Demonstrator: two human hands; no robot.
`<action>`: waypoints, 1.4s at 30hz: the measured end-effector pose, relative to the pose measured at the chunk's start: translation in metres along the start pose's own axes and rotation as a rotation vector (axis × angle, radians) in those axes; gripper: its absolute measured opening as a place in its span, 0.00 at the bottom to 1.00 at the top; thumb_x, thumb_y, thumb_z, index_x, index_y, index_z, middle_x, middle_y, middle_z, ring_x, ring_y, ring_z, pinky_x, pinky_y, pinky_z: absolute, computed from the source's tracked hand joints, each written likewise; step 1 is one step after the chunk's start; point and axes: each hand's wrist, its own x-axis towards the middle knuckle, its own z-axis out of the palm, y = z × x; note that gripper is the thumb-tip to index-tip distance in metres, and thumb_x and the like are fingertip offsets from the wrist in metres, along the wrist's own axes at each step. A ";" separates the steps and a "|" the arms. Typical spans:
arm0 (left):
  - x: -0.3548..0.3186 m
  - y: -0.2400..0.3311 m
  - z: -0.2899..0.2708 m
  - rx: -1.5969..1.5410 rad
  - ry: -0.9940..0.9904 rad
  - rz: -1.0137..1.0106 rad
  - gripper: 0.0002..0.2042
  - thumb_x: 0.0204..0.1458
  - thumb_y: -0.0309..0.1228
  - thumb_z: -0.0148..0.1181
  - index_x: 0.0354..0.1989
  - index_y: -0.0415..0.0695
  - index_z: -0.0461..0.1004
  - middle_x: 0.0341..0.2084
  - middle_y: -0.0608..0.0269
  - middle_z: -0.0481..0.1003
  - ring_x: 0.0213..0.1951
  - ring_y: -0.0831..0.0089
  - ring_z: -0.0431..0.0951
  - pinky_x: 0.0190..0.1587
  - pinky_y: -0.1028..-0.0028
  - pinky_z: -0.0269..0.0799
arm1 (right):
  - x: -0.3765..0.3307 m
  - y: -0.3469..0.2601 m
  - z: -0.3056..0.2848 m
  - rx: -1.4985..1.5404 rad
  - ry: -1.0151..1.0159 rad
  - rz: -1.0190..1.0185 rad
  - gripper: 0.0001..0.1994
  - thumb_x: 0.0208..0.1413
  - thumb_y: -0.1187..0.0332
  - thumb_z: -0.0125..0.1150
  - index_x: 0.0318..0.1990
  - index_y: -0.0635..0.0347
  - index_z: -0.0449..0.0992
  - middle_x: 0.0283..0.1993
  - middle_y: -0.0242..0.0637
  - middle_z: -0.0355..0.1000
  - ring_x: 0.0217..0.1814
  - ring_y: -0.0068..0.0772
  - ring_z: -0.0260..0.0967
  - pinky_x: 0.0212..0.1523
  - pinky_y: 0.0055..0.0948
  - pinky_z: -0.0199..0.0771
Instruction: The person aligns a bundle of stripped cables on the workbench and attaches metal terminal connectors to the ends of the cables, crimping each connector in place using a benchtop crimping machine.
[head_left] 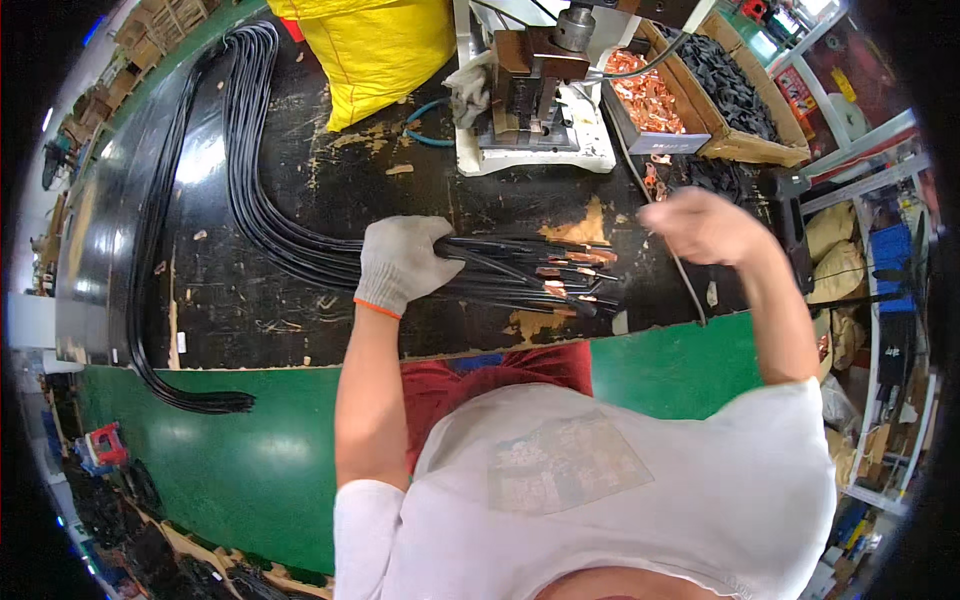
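Note:
My left hand (404, 258), in a pale knit glove with an orange cuff, is closed on a black cable over a long bundle of black cables (290, 240). To its right, the cable ends fan out, several with copper terminals (556, 288) on them. My bare right hand (705, 228) is raised over the right part of the table, apart from the cables. Motion smears its fingers, so what they hold, if anything, cannot be made out. Just beyond it, loose copper terminals (653, 182) lie near a box of copper terminals (645, 92).
At the back stands a press (535, 150) with a white base. Left of it are blue-handled pliers (430, 138) and a yellow woven sack (380, 55). A carton of black parts (725, 85) sits back right. The worn black table (330, 190) has a front edge close to my body.

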 end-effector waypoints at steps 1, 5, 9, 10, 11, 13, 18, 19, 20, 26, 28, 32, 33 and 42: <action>0.004 0.001 -0.001 0.022 -0.002 0.021 0.17 0.37 0.46 0.72 0.33 0.49 0.83 0.27 0.59 0.81 0.36 0.55 0.83 0.40 0.58 0.79 | -0.024 0.013 -0.022 0.038 0.143 0.004 0.30 0.69 0.42 0.53 0.19 0.52 0.64 0.14 0.20 0.56 0.13 0.14 0.50 0.13 0.21 0.47; 0.015 0.013 -0.014 0.091 -0.122 0.008 0.18 0.39 0.47 0.71 0.34 0.48 0.83 0.30 0.57 0.82 0.39 0.54 0.83 0.44 0.58 0.79 | -0.040 0.039 0.007 0.000 0.533 -0.213 0.27 0.71 0.49 0.54 0.20 0.54 0.67 0.17 0.23 0.62 0.16 0.15 0.56 0.17 0.23 0.57; 0.022 0.012 -0.017 0.119 -0.256 -0.059 0.20 0.42 0.49 0.69 0.39 0.48 0.84 0.38 0.53 0.82 0.45 0.53 0.82 0.50 0.58 0.79 | -0.004 -0.016 0.078 -0.714 0.542 -0.825 0.18 0.65 0.55 0.61 0.28 0.58 0.78 0.24 0.43 0.70 0.29 0.48 0.73 0.31 0.42 0.73; 0.022 0.014 -0.019 0.125 -0.252 -0.056 0.20 0.42 0.49 0.69 0.39 0.48 0.84 0.38 0.53 0.82 0.45 0.53 0.82 0.50 0.58 0.79 | 0.010 -0.023 0.088 -0.785 0.533 -0.891 0.19 0.61 0.51 0.63 0.29 0.58 0.78 0.25 0.43 0.72 0.30 0.51 0.74 0.31 0.47 0.73; 0.020 0.016 -0.023 0.103 -0.264 -0.095 0.21 0.41 0.47 0.69 0.40 0.46 0.84 0.40 0.51 0.82 0.46 0.52 0.82 0.52 0.59 0.78 | 0.021 -0.033 0.095 -0.959 0.488 -0.826 0.23 0.57 0.46 0.65 0.28 0.59 0.80 0.26 0.43 0.75 0.32 0.50 0.77 0.32 0.46 0.76; 0.027 0.022 -0.025 0.094 -0.318 -0.099 0.24 0.41 0.47 0.68 0.44 0.44 0.84 0.44 0.49 0.82 0.50 0.52 0.80 0.55 0.60 0.76 | 0.032 -0.035 0.100 -1.147 0.408 -0.695 0.23 0.56 0.45 0.65 0.30 0.59 0.81 0.27 0.43 0.75 0.33 0.50 0.78 0.34 0.46 0.76; 0.023 0.010 -0.015 0.088 -0.240 -0.049 0.21 0.42 0.50 0.66 0.39 0.49 0.85 0.41 0.52 0.82 0.47 0.52 0.81 0.52 0.58 0.78 | 0.054 -0.011 0.115 -1.335 0.306 -0.486 0.19 0.62 0.51 0.60 0.33 0.59 0.81 0.29 0.46 0.79 0.35 0.49 0.81 0.36 0.46 0.80; 0.023 0.014 -0.019 0.077 -0.271 -0.059 0.21 0.42 0.50 0.66 0.40 0.49 0.85 0.42 0.52 0.82 0.48 0.52 0.81 0.52 0.58 0.78 | 0.048 -0.012 0.117 -1.289 0.315 -0.471 0.18 0.63 0.53 0.59 0.33 0.59 0.80 0.29 0.46 0.79 0.35 0.50 0.80 0.36 0.47 0.80; 0.023 0.017 -0.022 0.065 -0.302 -0.069 0.22 0.43 0.50 0.65 0.41 0.49 0.85 0.43 0.52 0.82 0.48 0.52 0.81 0.52 0.58 0.78 | 0.042 -0.014 0.116 -1.242 0.321 -0.456 0.17 0.64 0.55 0.57 0.33 0.60 0.80 0.29 0.46 0.79 0.34 0.51 0.80 0.36 0.48 0.80; 0.025 0.019 -0.029 -0.003 -0.370 -0.153 0.28 0.43 0.52 0.66 0.50 0.48 0.83 0.50 0.54 0.81 0.53 0.55 0.80 0.58 0.62 0.75 | -0.024 0.010 0.045 -1.185 0.514 -0.490 0.15 0.62 0.63 0.57 0.26 0.62 0.76 0.26 0.47 0.75 0.33 0.55 0.75 0.36 0.50 0.74; 0.035 0.018 -0.024 -0.015 -0.409 -0.150 0.30 0.41 0.52 0.67 0.52 0.47 0.82 0.52 0.53 0.80 0.54 0.55 0.80 0.59 0.62 0.74 | -0.026 0.038 0.027 -0.908 0.643 -0.528 0.19 0.67 0.59 0.55 0.25 0.60 0.70 0.20 0.42 0.70 0.19 0.47 0.69 0.22 0.42 0.70; 0.061 0.015 -0.025 -0.063 -0.436 -0.209 0.36 0.39 0.56 0.69 0.54 0.45 0.80 0.53 0.51 0.80 0.55 0.56 0.80 0.57 0.65 0.74 | -0.010 0.069 0.042 1.046 0.281 -0.259 0.24 0.73 0.48 0.43 0.26 0.52 0.61 0.17 0.28 0.56 0.07 0.22 0.48 0.06 0.22 0.50; 0.062 0.014 -0.017 -0.085 -0.292 -0.174 0.35 0.39 0.57 0.71 0.52 0.45 0.81 0.49 0.52 0.81 0.52 0.56 0.80 0.55 0.63 0.75 | 0.005 0.089 0.039 1.264 0.084 -0.321 0.23 0.73 0.49 0.44 0.27 0.53 0.62 0.20 0.30 0.59 0.11 0.23 0.51 0.07 0.21 0.51; -0.016 0.031 0.010 0.135 0.212 0.175 0.17 0.52 0.49 0.66 0.37 0.48 0.81 0.30 0.61 0.77 0.37 0.57 0.79 0.40 0.56 0.74 | 0.046 0.146 0.061 1.718 0.007 -0.223 0.15 0.72 0.57 0.47 0.37 0.58 0.71 0.33 0.36 0.65 0.22 0.22 0.59 0.06 0.14 0.52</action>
